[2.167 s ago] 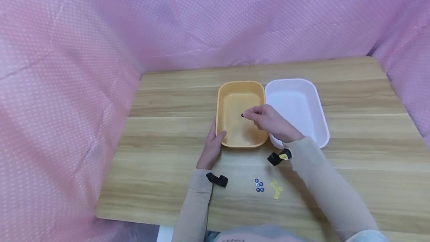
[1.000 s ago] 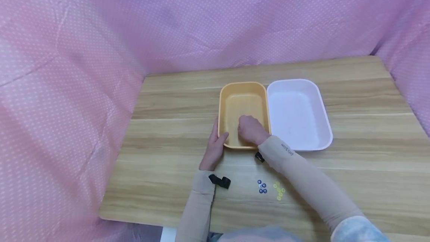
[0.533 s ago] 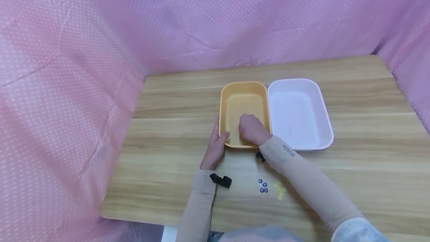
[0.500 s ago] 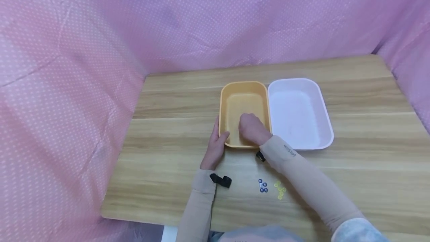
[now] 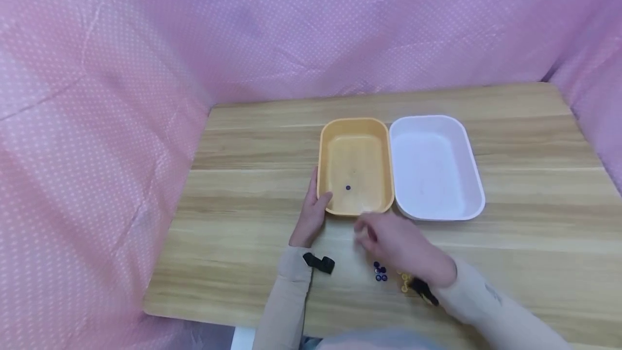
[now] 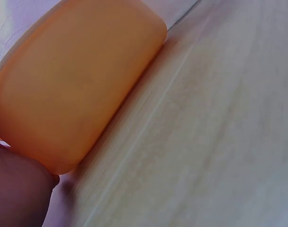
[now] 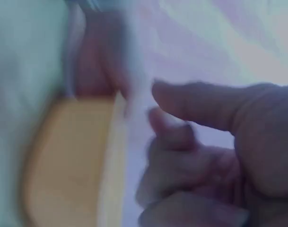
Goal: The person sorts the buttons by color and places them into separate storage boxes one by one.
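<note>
My left hand (image 5: 311,219) grips the near left corner of an orange-yellow plastic bin (image 5: 356,156), its thumb over the rim. In the left wrist view the bin's outer wall (image 6: 77,80) stands on the wood. Inside the bin, toward the near end, lies one small dark blue piece (image 5: 347,188). My right hand (image 5: 396,242), blurred, is over the table just in front of the bin. Its fingers are loosely curled, and the right wrist view shows a gap between thumb (image 7: 196,101) and fingers, with nothing held. Close below it lie several small blue rings (image 5: 381,277).
A white bin (image 5: 434,169) stands against the right side of the orange one. Several small yellow rings (image 5: 405,287) lie right of the blue ones, partly hidden by the right wrist's black strap (image 5: 423,289). Pink dotted sheeting (image 5: 340,26) surrounds the wooden table (image 5: 252,177).
My right hand first carries a small dark piece over the orange bin, then lowers into it. Now it has drawn back toward the rings, leaving the piece inside. The left hand keeps its grip.
</note>
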{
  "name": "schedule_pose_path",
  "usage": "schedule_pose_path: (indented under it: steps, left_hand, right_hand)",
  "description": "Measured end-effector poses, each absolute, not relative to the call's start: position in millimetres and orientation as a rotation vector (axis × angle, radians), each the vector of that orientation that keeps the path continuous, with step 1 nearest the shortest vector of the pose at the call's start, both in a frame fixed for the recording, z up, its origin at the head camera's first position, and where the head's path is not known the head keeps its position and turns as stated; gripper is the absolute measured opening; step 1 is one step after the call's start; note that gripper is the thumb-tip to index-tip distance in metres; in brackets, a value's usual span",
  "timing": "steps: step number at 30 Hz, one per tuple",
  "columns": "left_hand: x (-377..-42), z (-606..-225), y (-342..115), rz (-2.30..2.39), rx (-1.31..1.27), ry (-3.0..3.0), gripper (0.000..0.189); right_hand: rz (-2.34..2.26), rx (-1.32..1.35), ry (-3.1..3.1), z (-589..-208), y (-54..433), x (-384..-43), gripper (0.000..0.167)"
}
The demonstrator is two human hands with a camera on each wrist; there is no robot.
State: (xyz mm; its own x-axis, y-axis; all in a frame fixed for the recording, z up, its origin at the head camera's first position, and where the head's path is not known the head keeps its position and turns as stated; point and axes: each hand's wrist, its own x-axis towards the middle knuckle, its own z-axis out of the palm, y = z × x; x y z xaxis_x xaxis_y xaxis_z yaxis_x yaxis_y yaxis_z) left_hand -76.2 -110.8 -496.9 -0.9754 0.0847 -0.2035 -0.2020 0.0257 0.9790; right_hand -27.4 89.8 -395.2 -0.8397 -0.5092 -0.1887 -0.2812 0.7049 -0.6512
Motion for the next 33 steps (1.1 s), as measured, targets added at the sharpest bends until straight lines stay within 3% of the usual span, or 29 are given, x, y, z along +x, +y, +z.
schedule_pose_path:
  steps: [5, 12, 26, 33]
  left_hand:
    - [-69.1, -501.1, -116.2, 2.051, -0.180, 2.105, 0.073]
    - [-64.7, -507.0, -116.2, 2.050, -0.211, 2.092, 0.073]
    - [-69.9, -509.5, -119.0, 2.082, -0.148, 2.116, 0.076]
    - [-69.4, -509.2, -121.2, 2.041, -0.225, 2.120, 0.075]
  right_hand:
    - [-0.675, -0.804, 2.610, -424.2, 90.1, 5.8, 0.010]
    - [-0.621, -0.738, 2.525, -453.5, 92.9, 8.4, 0.016]
    - [-0.630, -0.696, 2.531, -455.5, 88.8, 1.3, 0.012]
    - [-0.534, -0.900, 2.644, -457.2, 86.9, 8.4, 0.016]
